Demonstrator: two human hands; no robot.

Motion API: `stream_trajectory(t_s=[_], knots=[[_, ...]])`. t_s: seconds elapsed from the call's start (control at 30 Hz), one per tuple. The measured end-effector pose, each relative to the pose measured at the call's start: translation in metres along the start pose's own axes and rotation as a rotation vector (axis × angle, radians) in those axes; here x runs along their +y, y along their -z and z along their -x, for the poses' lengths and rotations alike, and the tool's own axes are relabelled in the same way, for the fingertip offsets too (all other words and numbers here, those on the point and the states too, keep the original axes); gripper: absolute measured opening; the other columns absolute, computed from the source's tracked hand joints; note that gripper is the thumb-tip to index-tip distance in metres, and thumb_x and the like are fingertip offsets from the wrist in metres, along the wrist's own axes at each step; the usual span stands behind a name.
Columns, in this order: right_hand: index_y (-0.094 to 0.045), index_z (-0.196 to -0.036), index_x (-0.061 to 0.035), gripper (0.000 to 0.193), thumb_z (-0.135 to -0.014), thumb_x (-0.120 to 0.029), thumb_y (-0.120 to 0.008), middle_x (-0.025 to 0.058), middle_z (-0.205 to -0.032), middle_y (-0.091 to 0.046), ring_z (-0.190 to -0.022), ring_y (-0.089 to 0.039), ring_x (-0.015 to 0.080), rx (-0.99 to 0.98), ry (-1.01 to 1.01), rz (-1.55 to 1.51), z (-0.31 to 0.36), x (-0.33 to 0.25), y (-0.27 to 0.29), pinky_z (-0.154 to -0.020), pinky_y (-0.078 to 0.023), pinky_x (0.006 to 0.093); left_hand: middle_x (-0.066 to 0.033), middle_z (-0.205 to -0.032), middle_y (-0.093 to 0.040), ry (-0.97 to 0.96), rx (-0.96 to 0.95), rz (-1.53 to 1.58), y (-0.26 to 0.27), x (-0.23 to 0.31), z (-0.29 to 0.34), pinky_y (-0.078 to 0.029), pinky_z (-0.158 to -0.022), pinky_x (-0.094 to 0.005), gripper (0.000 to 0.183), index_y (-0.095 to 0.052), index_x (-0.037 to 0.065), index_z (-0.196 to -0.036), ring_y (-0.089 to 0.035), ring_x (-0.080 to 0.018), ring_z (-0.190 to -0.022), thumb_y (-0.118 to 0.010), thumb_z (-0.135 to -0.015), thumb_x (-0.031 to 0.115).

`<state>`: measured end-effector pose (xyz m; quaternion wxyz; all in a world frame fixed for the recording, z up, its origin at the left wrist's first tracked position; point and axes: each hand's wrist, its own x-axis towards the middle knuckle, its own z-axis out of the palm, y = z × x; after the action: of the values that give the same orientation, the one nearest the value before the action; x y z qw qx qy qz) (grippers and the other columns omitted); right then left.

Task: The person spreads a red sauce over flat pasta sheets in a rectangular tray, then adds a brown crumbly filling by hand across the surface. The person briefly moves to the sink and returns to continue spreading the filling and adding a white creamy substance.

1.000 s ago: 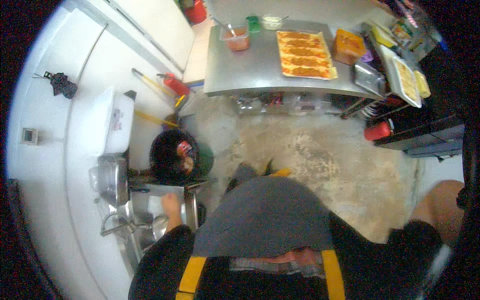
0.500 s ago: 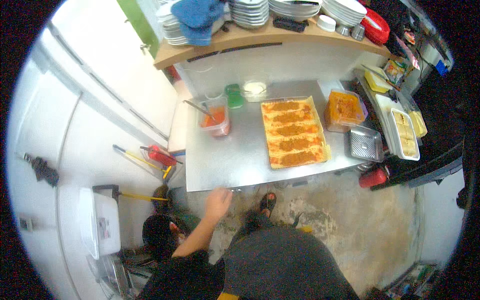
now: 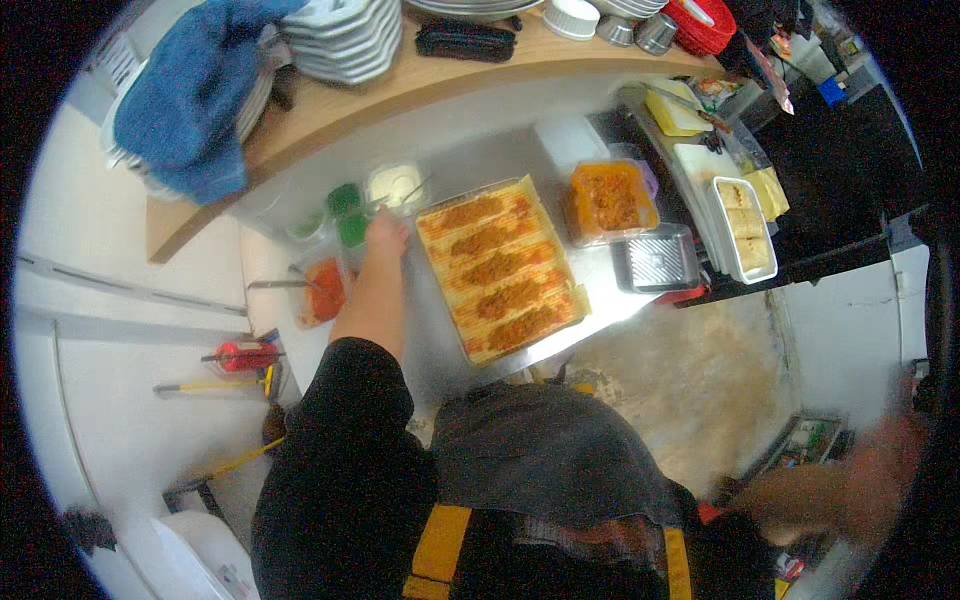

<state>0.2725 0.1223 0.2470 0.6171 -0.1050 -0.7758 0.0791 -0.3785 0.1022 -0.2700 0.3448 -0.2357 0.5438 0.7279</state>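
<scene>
My left hand (image 3: 386,236) reaches over the metal table, fingers curled at the green container (image 3: 350,228) and close to a tub of white creamy sauce (image 3: 394,186). A thin metal utensil (image 3: 417,190) shows at that tub; whether my fingers hold it is unclear. To the right of the hand lies a tray of pale ridged pasta sheets (image 3: 500,272) topped with red sauce and several strips of brown-orange filling. Left of my forearm stands a tub of red sauce (image 3: 324,290) with a utensil in it. My right hand (image 3: 888,455), far off at the lower right, is smeared by motion.
An orange-stained tub of filling (image 3: 612,200) and a clear plastic tray (image 3: 660,258) stand at the table's right. Beyond is a white dish of rolls (image 3: 742,225). Overhead, a wooden shelf (image 3: 380,105) carries stacked plates (image 3: 345,40) and a blue cloth (image 3: 195,105).
My left hand has moved from the table's front edge to the containers at the back. My right arm has come into view at the lower right. The view has shifted nearer the table.
</scene>
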Motion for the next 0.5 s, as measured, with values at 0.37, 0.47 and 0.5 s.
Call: stream_trajectory(t_s=[0.37, 0.47, 0.5], knots=[[-0.061, -0.134, -0.0028, 0.042, -0.093, -0.009, -0.069, 0.0092, -0.107, -0.069, -0.092, -0.067, 0.0192, -0.5, -1.375, 0.25, 0.349, 0.145, -0.035, -0.084, -0.055, 0.0315, -0.0147, -0.122, -0.066, -0.006, -0.262, 0.113, 0.015, 0.025, -0.032, -0.057, -0.094, -0.0509, 0.033, -0.057, 0.007, -0.132, -0.064, -0.0319, -0.114, -0.051, -0.103, 0.02], [-0.064, -0.13, -0.0022, 0.039, -0.092, -0.011, -0.067, 0.0143, -0.106, -0.07, -0.095, -0.07, 0.0261, -0.788, -1.17, 0.356, 0.374, 0.187, -0.046, -0.083, -0.056, 0.0345, -0.014, -0.122, -0.067, -0.056, -0.271, 0.145, 0.034, 0.029, -0.015, -0.058, -0.096, -0.0534, 0.032, -0.056, 0.007, -0.133, -0.065, -0.0323, -0.114, -0.048, -0.104, 0.018], [-0.065, -0.129, -0.0023, 0.038, -0.092, -0.011, -0.067, 0.0161, -0.105, -0.071, -0.095, -0.071, 0.0283, -0.835, -1.183, 0.363, 0.377, 0.205, -0.05, -0.082, -0.056, 0.0362, -0.0138, -0.123, -0.067, -0.069, -0.255, 0.149, 0.039, 0.03, -0.004, -0.058, -0.097, -0.0542, 0.032, -0.056, 0.008, -0.133, -0.065, -0.0325, -0.114, -0.047, -0.104, 0.017]])
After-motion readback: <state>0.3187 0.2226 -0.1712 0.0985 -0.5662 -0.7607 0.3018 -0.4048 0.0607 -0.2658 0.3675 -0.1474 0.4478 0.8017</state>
